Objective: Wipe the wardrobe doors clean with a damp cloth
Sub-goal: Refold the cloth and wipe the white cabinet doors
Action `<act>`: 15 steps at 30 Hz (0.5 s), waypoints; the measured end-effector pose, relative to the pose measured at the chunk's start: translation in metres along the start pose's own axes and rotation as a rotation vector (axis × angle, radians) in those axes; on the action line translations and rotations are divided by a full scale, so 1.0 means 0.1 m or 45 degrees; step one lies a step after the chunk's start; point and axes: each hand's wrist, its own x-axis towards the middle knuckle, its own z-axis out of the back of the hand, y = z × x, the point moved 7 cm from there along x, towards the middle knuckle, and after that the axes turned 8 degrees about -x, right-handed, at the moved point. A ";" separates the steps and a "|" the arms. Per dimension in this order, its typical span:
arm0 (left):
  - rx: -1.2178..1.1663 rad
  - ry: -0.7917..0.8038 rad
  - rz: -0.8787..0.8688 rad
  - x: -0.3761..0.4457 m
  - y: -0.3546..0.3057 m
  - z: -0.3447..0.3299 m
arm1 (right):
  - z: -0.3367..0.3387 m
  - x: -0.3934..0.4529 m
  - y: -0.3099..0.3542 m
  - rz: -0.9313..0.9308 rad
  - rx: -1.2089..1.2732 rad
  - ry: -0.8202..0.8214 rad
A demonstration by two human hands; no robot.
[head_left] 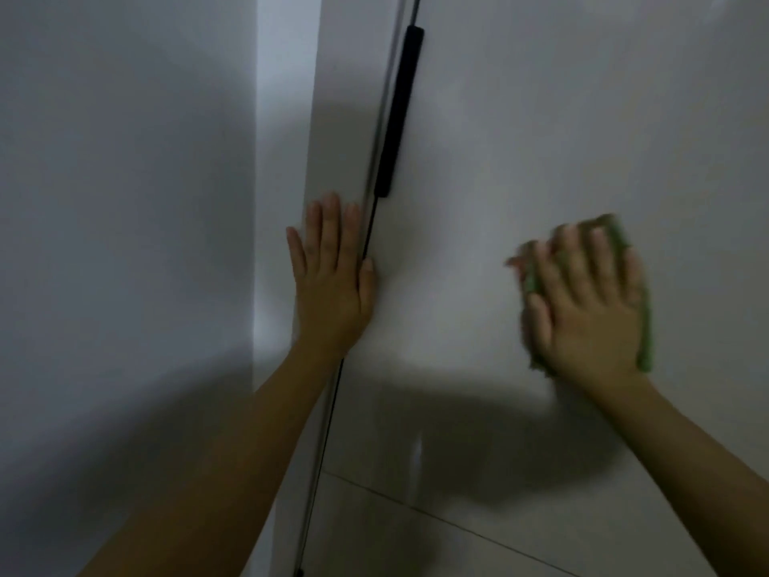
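Observation:
A white wardrobe door (541, 131) fills the right half of the view, with a long black handle (399, 114) along its left edge. A narrower white door (333, 139) lies left of the dark gap. My left hand (333, 281) rests flat with fingers spread across that gap, just below the handle. My right hand (591, 310) presses a green cloth (645, 326) flat against the right door; the cloth shows around the fingers and along the hand's right side. Hand and cloth are blurred.
A plain grey wall (125, 202) stands at the left, meeting the wardrobe's side panel (279, 160). Pale floor tiles (416, 535) with a dark grout line show at the bottom. Shadows of my arms fall across the lower door.

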 end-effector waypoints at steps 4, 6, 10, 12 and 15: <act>-0.182 -0.038 0.329 0.03 -0.32 -0.05 | 0.05 0.10 -0.12 -0.724 0.016 -0.033; -0.186 -0.008 0.364 0.02 -0.52 -0.09 | -0.01 0.14 0.28 -0.559 0.119 -0.031; -0.183 0.095 0.150 0.01 -0.94 -0.26 | -0.05 -0.24 0.13 0.061 -0.002 -0.043; -0.199 0.146 0.078 0.01 -1.05 -0.34 | -0.03 -0.39 -0.46 -0.170 -0.013 -0.007; -0.193 0.193 0.044 -0.02 -1.21 -0.45 | 0.02 -0.51 -1.21 -0.784 -0.062 -0.006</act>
